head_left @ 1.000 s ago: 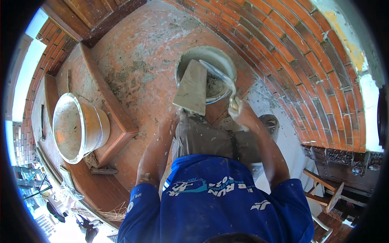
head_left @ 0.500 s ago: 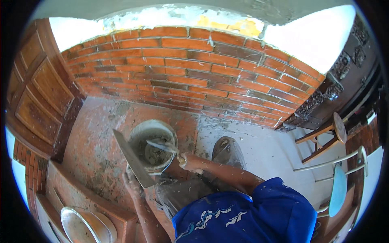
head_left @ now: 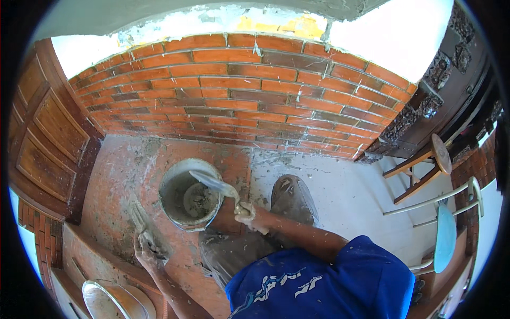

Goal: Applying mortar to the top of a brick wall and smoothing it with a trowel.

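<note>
A mortar-smeared bucket (head_left: 171, 186) stands on the floor in front of me, with some grey mortar (head_left: 198, 201) low inside it. My right hand (head_left: 248, 216) is closed around the handle of a trowel (head_left: 211, 182), whose blade reaches over the bucket's opening. To the left of the bucket, my left hand (head_left: 146, 252) grips a flat, mortar-coated plastering float (head_left: 139, 218). It is tilted, and its grey coating blends with the floor behind it. The fingers of that hand are partly hidden by the tool.
A brick wall (head_left: 228, 87) rises ahead, with a wooden door (head_left: 53, 141) at left. At right stand a wooden stool (head_left: 441, 154) and a chair with a light-blue part (head_left: 445, 239). A whitish tub (head_left: 114, 300) sits at lower left. My knee (head_left: 292, 199) is right of the bucket.
My left hand has moved left and down, away from the bucket, turning the float over. The trowel has lifted from inside the bucket toward its upper rim.
</note>
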{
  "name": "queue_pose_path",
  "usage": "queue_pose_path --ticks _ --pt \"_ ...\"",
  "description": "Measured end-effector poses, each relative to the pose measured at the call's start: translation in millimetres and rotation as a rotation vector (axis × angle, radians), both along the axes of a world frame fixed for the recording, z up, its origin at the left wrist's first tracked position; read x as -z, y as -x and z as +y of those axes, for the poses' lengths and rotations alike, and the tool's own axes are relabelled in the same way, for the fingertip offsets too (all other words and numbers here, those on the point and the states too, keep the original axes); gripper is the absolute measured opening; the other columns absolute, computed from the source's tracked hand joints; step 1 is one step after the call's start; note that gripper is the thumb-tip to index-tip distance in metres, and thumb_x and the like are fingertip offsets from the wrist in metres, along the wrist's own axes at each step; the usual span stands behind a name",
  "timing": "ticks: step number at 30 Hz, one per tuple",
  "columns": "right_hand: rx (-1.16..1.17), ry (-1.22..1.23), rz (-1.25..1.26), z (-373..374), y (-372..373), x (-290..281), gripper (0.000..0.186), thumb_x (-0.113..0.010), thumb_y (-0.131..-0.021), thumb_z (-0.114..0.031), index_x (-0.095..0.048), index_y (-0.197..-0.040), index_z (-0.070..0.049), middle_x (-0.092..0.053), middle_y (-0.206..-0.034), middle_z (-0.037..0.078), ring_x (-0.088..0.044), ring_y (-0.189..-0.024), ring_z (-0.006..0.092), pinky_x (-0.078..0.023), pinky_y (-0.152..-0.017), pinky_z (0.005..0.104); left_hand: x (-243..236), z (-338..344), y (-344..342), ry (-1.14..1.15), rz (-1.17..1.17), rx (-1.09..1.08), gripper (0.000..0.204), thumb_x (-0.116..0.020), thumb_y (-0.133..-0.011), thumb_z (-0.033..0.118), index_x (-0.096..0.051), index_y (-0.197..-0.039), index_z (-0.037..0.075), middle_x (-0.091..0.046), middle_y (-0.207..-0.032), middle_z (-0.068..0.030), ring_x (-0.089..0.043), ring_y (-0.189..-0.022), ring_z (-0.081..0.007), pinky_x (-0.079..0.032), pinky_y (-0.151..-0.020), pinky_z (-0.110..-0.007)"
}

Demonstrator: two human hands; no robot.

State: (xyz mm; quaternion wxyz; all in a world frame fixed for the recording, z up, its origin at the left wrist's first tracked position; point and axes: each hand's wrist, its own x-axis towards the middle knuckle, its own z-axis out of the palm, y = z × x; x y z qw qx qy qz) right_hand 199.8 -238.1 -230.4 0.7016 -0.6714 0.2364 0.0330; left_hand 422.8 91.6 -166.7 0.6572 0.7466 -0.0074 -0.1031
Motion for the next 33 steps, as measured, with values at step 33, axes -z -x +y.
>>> queue_pose_path --ticks 33 --pt "0.001 0.325 0.162 -35 12 -36 0.029 -0.068 -0.085 -0.024 -0.059 -0.098 0.001 -0.055 -0.064 0.004 -0.049 -0.052 0.0117 -0.040 -0.047 0.0314 -171 344 73 -1.042 -0.108 -0.548 0.037 -0.056 -0.091 0.019 -0.059 -0.120 -0.005 -0.061 -0.073 -0.0077 -0.054 -0.054 -0.0146 -0.041 -0.046 -0.027"
